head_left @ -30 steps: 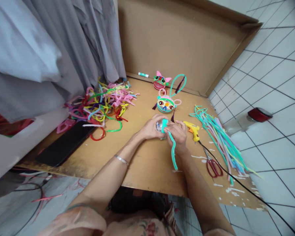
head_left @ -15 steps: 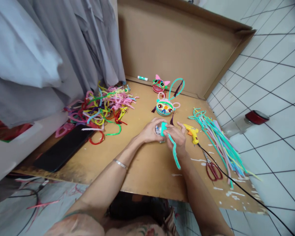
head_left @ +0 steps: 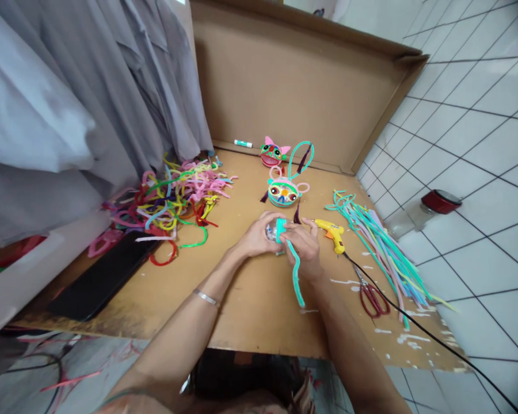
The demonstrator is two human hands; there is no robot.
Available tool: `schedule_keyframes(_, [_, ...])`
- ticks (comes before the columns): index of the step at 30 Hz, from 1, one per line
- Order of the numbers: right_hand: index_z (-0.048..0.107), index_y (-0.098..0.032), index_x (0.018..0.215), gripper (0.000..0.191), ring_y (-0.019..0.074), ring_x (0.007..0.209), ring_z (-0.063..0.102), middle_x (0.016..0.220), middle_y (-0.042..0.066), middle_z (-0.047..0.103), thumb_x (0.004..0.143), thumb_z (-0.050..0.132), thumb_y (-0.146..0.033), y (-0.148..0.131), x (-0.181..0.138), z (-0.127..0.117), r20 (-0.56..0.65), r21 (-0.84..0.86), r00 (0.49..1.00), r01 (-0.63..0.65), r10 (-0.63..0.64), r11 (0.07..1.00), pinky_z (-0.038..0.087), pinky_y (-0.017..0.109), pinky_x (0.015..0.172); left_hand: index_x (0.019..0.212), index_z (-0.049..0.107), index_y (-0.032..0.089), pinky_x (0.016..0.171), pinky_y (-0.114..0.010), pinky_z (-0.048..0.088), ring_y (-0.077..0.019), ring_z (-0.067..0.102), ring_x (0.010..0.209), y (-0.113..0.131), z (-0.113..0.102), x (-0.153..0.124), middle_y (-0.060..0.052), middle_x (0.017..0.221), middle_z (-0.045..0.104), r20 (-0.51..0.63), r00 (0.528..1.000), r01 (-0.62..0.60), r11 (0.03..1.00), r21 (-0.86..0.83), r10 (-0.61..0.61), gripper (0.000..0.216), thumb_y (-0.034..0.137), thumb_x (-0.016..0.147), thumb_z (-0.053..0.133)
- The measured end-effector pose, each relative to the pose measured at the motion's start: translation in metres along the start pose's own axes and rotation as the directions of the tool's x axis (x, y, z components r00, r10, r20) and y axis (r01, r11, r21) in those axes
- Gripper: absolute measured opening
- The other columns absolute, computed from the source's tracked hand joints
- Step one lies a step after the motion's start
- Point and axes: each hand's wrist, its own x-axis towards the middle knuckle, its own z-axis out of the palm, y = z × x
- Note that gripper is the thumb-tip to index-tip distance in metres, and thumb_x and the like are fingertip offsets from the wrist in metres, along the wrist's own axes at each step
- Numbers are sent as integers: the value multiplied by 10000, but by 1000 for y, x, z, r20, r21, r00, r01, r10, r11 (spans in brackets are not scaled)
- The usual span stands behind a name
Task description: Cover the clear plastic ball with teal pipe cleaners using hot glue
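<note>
My left hand is wrapped round a small clear plastic container, whose contents are too small to make out. A band of turquoise pipe cleaner goes round its side. My right hand pinches that pipe cleaner against the container, and its loose tail hangs down over the table. Just beyond the hands sits a finished-looking animal-face ornament with pink loop ears, a turquoise rim and dark tassels. Behind it stands a red and green face with pink pointed ears.
A yellow glue gun with a black cord lies right of my hands, near red-handled scissors. Straight pipe cleaners lie farther right. At left are tangled pipe cleaners and a black flat slab. A glue stick lies by the cardboard wall.
The view has shifted slightly, so most things sit a little farther left. Both hands keep their hold on the container and the pipe cleaner, whose tail now hangs straighter down.
</note>
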Motion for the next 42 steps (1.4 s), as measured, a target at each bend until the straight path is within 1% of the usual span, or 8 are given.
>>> schedule_keyframes(11, [671,-229,910,164,181,923,728,865,41,766,906,549,-121,0,-1,-2,34,39,999,-8,7,999,485,418,942,1188,578,199,1013,-419,499,-251,613,1116,4,1,0,-70,1195,587,18,998,69,997,-31,-68,659,168,556,765])
schedule_keyframes(15, [664,-235,877,153,177,916,725,866,36,763,903,558,-128,0,-1,-1,27,25,999,-21,20,999,488,413,938,1209,574,214,1092,-451,447,-294,534,1268,2,-1,-1,-103,1300,507,27,999,26,999,46,-27,681,164,559,771])
schedule_keyframes(19, [646,-224,886,165,167,909,717,879,44,760,902,536,-102,-2,1,-2,15,14,1000,-10,10,1000,487,398,934,1213,582,195,1135,-478,393,-332,425,1365,6,-4,-2,-144,1400,405,22,1000,-24,981,194,20,649,258,604,796])
schedule_keyframes(22, [649,-220,887,177,165,907,711,866,43,752,909,521,-99,-3,3,-3,18,-2,1000,8,-8,1000,479,391,938,1211,585,200,1123,-493,387,-321,461,1297,12,-7,-3,-132,1345,465,29,997,-83,950,300,78,608,327,650,782])
schedule_keyframes(25, [653,-226,880,185,164,914,705,871,38,747,921,512,-113,-3,4,-5,38,-13,999,-1,1,1000,466,386,943,1221,576,195,1085,-477,410,-306,508,1217,17,-8,-2,-122,1264,543,67,991,-136,928,347,120,581,352,688,748])
schedule_keyframes(30, [653,-223,915,163,179,936,704,878,40,749,909,536,-111,-3,3,-5,57,31,998,-11,9,999,454,397,948,1311,504,203,1024,-450,447,-295,553,1146,20,-9,-2,-113,1217,596,70,990,-139,913,383,122,664,343,701,724])
schedule_keyframes(36, [627,-228,876,144,173,926,711,863,34,754,914,540,-121,-2,4,-4,40,3,999,-23,22,1000,459,383,938,1279,518,185,1061,-429,439,-296,543,1237,18,-8,-2,-146,1315,569,46,970,-242,923,299,240,599,397,752,707])
schedule_keyframes(42, [620,-227,876,135,160,935,708,861,32,751,943,527,-154,0,3,-4,55,-21,998,-15,16,1000,461,378,942,1262,561,200,1010,-419,470,-268,610,1121,20,-8,-4,-113,1192,658,62,982,-189,943,274,179,531,388,786,704])
